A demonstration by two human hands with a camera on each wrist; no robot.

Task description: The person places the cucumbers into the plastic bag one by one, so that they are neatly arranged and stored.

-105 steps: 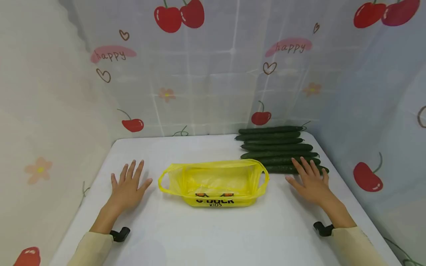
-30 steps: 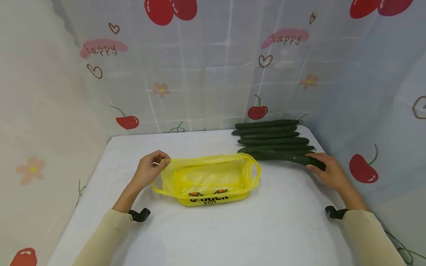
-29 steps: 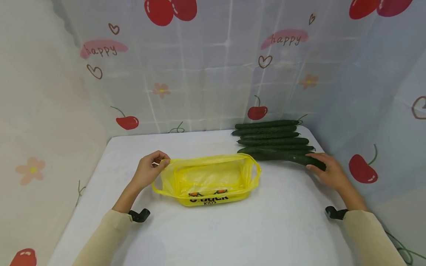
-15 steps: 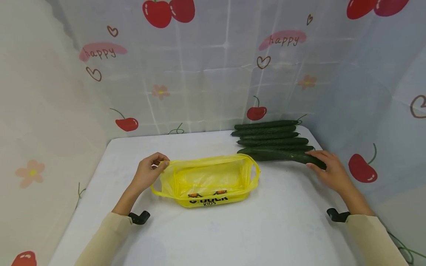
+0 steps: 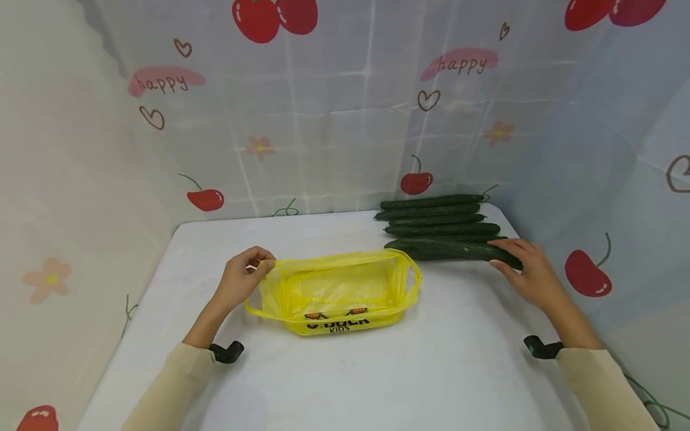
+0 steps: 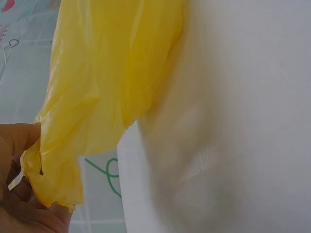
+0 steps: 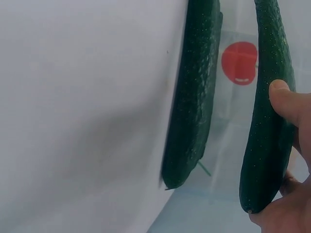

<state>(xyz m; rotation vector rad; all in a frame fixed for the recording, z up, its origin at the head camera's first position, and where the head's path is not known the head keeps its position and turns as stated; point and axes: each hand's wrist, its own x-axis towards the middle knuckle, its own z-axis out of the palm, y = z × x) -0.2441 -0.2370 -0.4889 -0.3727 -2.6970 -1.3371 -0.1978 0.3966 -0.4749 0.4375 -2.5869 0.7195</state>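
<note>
A yellow plastic bag [image 5: 336,326] with dark print lies with its mouth spread on the white table. My left hand [image 5: 241,278] pinches its far left corner between thumb and fingers; the left wrist view has the gathered yellow film [image 6: 107,73] between them. At the right, my right hand [image 5: 533,276] grips a dark green cucumber [image 7: 269,131] by its near right end, thumb on one side and fingers behind. That cucumber is raised off the table, above another cucumber [image 7: 194,97] lying there, and slants across the front of a row.
Several more cucumbers [image 5: 444,230] lie side by side at the back right of the table [image 5: 334,383]. The bag's right handle [image 5: 416,281] sits close to their left ends. Printed curtains [image 5: 334,137] stand behind and along both sides.
Both hands were spread flat over the table at first. The left then took the bag's corner, the right a cucumber. In the last half second the right hand shifts slightly left and away; the left stays.
</note>
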